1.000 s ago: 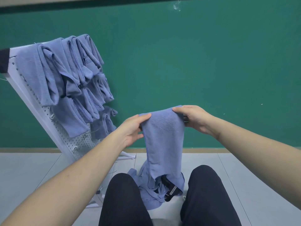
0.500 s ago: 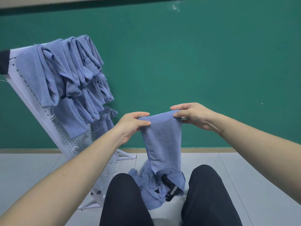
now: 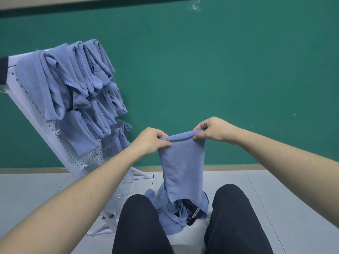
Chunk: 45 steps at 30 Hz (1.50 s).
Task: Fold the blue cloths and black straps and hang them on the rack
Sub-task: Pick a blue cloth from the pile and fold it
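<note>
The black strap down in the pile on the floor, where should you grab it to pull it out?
Probably by the black strap's exposed end with the pale stripe, pinched from above and the front. That part pokes out of the blue pile between the knees, while the rest is buried under cloth. Both the left hand and right hand now hold the folded cloth.

The grey floor (image 3: 275, 208) carries a slanted white rack (image 3: 78, 162) hung with blue cloths (image 3: 73, 92), and a heap of cloths (image 3: 172, 217) with black straps (image 3: 192, 211)
</note>
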Available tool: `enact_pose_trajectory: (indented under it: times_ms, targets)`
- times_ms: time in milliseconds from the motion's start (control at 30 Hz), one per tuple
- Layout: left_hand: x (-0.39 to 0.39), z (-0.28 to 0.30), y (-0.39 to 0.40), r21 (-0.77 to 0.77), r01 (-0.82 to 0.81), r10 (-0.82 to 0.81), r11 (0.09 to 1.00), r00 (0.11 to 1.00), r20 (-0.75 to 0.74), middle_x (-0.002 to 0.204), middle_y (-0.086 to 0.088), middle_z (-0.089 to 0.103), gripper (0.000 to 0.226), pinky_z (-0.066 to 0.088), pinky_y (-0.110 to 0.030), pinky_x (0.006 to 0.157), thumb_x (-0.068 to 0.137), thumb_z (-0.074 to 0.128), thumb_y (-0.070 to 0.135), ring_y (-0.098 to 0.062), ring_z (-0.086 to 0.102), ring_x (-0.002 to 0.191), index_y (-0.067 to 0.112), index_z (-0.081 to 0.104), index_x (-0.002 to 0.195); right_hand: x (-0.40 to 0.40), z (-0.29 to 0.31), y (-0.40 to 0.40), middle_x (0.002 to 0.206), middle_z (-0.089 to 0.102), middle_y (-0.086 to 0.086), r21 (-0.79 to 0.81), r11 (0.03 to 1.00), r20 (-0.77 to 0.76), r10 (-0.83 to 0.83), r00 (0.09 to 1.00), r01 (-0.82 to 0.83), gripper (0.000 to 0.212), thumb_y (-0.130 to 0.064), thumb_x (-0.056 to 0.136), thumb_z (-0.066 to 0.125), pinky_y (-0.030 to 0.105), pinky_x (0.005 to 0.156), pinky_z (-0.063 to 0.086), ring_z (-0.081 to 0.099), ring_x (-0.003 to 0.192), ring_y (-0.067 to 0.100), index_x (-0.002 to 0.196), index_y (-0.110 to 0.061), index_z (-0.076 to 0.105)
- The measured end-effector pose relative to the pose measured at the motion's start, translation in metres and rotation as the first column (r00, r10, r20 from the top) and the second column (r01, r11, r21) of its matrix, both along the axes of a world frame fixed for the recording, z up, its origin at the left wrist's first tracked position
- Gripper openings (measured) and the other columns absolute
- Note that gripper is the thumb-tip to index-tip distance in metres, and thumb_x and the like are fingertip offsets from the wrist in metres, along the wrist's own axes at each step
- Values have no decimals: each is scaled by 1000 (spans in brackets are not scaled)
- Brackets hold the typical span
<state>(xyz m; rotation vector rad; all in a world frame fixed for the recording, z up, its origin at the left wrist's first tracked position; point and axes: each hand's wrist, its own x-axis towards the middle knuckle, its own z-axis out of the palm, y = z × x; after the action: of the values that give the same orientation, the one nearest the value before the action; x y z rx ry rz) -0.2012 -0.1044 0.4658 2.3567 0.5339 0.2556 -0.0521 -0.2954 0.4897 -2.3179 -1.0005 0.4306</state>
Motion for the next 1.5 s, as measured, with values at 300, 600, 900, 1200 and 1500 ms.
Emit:
enact_pose_trajectory:
  times_ms: [300, 600, 900, 1200, 1500]
  targets:
    - [-2, -8, 10, -202, 53, -19, 978, 985, 169, 85, 6, 62, 13, 42, -31, 77, 93, 67, 26, -10, 52, 79, 14, 66, 86, 6, -12, -3, 103, 65, -7, 221, 975, -229, 45, 972, 7, 18, -35, 93, 64, 30, 88, 47, 58, 98, 13, 101, -19, 64]
    - [10, -18, -20, -551, -40, 306, 834, 863, 401, 100, 9, 71, 6, 49, -26, 84, 98, 61, 29, -5, 63, 89, 23, 63, 98, -24, -33, 16, 108, 59, -7, 477, 843, -193, -174, 966, 247, 30, -38, 107, 35, 30, 83, 36, 54, 102, 14, 118, -15, 49]
    - [9, -24, -42, -416, -153, 373, 896, 769, 519, 90, 11, 57, 9, 41, -8, 67, 103, 49, 29, 7, 50, 72, 31, 51, 95, -30, -30, 15, 89, 61, -12, 546, 796, -235, -155, 959, 263, 36, -46, 86, 74, 20, 66, 44, 58, 72, -2, 95, -19, 52]
    - [-1, -30, -42, -625, -54, 413, 779, 794, 446, 85, 5, 74, 15, 55, -25, 73, 87, 76, 21, -9, 67, 76, 11, 67, 93, -29, -39, 13, 81, 63, -9, 510, 830, -266, -99, 959, 227, 29, -34, 83, 79, 24, 68, 47, 59, 72, 8, 82, -19, 54]
    - [3, -37, -51, -261, -136, 265, 956, 786, 559, 58, 13, 38, 34, 31, -20, 53, 90, 69, 14, -6, 31, 55, 16, 41, 70, -33, -44, 28, 62, 48, -8, 493, 823, -179, -221, 959, 282, 36, -36, 84, 69, 33, 58, 43, 43, 59, 16, 71, -22, 38]
